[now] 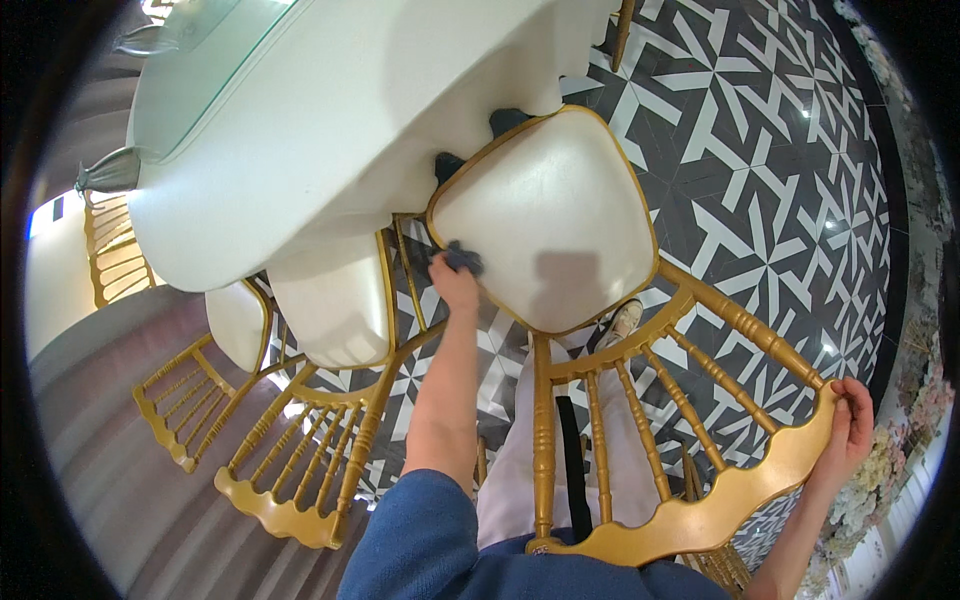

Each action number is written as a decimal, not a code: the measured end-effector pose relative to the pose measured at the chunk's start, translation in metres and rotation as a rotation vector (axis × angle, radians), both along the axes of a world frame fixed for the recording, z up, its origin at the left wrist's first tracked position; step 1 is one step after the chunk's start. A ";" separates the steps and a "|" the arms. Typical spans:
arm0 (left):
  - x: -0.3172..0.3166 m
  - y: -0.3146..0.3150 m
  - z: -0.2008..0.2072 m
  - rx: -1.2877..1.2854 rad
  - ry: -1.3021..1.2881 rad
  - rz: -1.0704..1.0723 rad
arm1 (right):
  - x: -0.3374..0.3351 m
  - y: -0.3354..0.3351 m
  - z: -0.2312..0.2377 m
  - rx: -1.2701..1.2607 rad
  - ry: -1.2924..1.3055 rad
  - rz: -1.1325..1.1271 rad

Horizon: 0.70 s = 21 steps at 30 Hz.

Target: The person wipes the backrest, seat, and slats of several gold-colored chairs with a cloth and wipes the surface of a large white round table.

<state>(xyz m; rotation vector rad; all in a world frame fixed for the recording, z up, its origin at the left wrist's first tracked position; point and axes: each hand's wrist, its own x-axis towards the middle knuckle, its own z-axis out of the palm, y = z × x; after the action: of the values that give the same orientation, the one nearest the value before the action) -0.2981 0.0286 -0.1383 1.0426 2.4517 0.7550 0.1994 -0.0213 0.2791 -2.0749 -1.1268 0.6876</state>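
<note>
A gold chair (700,525) with a spindled back stands right in front of me, its white padded seat (560,200) edged in gold. My left hand (456,286) is closed on a dark grey cloth (463,257) and presses it to the left edge of this seat. Part of the cloth is hidden under my fingers. My right hand (850,428) wraps round the right end of the top rail of the chair back, with the fingers partly out of sight behind it.
A white-covered table (300,150) with a glass top fills the upper left. Gold chairs with white seats (330,300) stand along it to my left. Pale flowers (880,480) line the right side. The floor (760,170) is patterned black and white.
</note>
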 end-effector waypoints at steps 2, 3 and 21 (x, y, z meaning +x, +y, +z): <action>-0.023 0.032 -0.004 0.021 0.046 0.015 | -0.016 0.009 0.009 -0.080 -0.283 0.223; -0.033 0.048 -0.008 0.027 0.123 -0.007 | -0.024 0.019 0.014 -0.089 -0.475 0.410; 0.185 0.261 0.003 0.223 0.277 -0.948 | -0.048 0.041 0.030 -0.223 -0.500 0.451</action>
<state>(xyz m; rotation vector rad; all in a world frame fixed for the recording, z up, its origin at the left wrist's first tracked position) -0.1127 0.2899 -0.1349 2.2504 1.7129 0.5650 0.1511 0.0196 0.3092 -2.2701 -1.9139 0.5248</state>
